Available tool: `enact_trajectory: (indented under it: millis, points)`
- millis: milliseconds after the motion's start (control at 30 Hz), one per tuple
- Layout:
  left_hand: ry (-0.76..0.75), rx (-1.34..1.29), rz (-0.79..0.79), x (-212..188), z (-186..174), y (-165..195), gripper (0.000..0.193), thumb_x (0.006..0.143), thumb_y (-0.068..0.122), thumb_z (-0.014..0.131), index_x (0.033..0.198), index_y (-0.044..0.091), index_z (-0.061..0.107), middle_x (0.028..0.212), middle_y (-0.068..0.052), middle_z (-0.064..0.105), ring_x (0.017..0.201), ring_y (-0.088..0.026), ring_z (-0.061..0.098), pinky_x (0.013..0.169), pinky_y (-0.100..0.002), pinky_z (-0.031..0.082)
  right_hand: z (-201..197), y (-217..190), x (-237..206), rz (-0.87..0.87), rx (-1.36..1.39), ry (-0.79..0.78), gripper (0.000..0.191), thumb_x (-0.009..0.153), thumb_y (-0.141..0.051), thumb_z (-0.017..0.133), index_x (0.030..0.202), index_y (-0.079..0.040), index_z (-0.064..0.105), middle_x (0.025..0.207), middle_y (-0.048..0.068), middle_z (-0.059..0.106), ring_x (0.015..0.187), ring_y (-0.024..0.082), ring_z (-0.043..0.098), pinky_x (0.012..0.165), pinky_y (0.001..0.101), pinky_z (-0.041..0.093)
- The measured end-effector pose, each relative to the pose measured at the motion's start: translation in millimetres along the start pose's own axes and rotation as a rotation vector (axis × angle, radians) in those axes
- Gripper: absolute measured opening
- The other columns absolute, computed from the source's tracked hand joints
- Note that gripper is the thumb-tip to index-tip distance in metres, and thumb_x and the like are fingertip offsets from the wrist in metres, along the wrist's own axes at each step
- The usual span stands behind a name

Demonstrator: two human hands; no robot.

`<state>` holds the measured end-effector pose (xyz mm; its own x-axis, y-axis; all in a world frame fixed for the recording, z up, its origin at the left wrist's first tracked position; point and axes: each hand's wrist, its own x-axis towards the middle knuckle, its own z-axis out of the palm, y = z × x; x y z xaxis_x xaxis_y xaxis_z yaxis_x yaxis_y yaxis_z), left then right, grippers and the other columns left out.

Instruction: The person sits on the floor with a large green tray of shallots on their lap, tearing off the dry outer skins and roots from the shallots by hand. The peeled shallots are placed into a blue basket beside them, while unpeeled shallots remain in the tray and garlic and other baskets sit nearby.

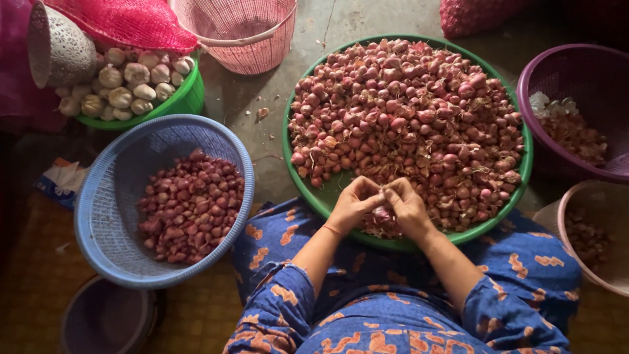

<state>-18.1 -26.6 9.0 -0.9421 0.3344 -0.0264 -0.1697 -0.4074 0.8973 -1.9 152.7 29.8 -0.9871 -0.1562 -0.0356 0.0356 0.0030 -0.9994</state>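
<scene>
My left hand (354, 202) and my right hand (406, 206) meet over the near rim of a wide green tray (313, 196) heaped with small red shallots (413, 118). Both hands pinch one shallot (381, 214) between their fingertips. The fingers cover most of it. My arms are in blue sleeves with orange patterning, and my knees frame the tray's near edge.
A blue mesh basket (105, 216) with shallots sits at left. Behind it a green bowl (187, 98) holds garlic bulbs under pink netting. A pink basket (242, 33) stands at top, a purple basket (576, 72) with peels and a pink bowl (576, 216) at right.
</scene>
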Motion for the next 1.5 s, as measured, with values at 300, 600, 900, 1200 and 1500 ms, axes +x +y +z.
enact_trajectory:
  millis: [300, 600, 900, 1200, 1500]
  points:
    - [-0.047, -0.24, -0.082, -1, -5, 4, 0.025, 0.098, 0.009, 0.073, 0.119, -0.001, 0.064, 0.105, -0.01, 0.073, 0.093, -0.014, 0.071, 0.082, -0.028, 0.059, 3, -42, -10, -0.105, -0.307, 0.068, 0.014, 0.099, -0.014, 0.066, 0.101, -0.001, 0.068, 0.09, 0.004, 0.072, 0.084, 0.007, 0.065, 0.074, 0.0242, 0.054]
    - [-0.039, -0.416, -0.162, 6, -13, -7, 0.023, 0.097, 0.009, 0.069, 0.118, 0.002, 0.063, 0.106, -0.008, 0.072, 0.1, -0.016, 0.07, 0.087, -0.03, 0.059, 0, -57, -5, -0.124, -0.397, 0.115, 0.044, 0.088, -0.01, 0.073, 0.13, -0.003, 0.063, 0.105, 0.008, 0.071, 0.096, 0.013, 0.065, 0.086, 0.0273, 0.053]
    - [0.132, 0.064, -0.052, 29, -33, -32, 0.01, 0.093, 0.007, 0.065, 0.103, 0.005, 0.067, 0.094, -0.009, 0.071, 0.081, -0.018, 0.065, 0.073, -0.032, 0.055, -17, -43, -2, -0.023, -0.472, 0.196, 0.04, 0.089, -0.01, 0.075, 0.128, -0.003, 0.067, 0.101, 0.012, 0.073, 0.089, 0.015, 0.066, 0.08, 0.0306, 0.053]
    - [0.256, 1.588, 0.451, 58, -23, 11, 0.014, 0.08, 0.004, 0.067, 0.091, 0.011, 0.065, 0.094, -0.011, 0.063, 0.095, -0.034, 0.062, 0.076, -0.044, 0.055, -27, -40, -2, -0.027, -0.508, 0.253, 0.032, 0.088, -0.014, 0.073, 0.119, -0.007, 0.072, 0.086, 0.004, 0.073, 0.073, 0.009, 0.062, 0.066, 0.0266, 0.052]
    - [0.163, 0.631, 0.137, 34, -29, -11, 0.011, 0.092, 0.013, 0.072, 0.092, 0.006, 0.063, 0.082, -0.006, 0.068, 0.075, -0.015, 0.065, 0.069, -0.031, 0.053, -14, -41, 0, -0.165, -0.326, 0.064, 0.034, 0.086, -0.006, 0.076, 0.12, -0.004, 0.07, 0.093, 0.002, 0.071, 0.086, 0.007, 0.064, 0.078, 0.0242, 0.054]
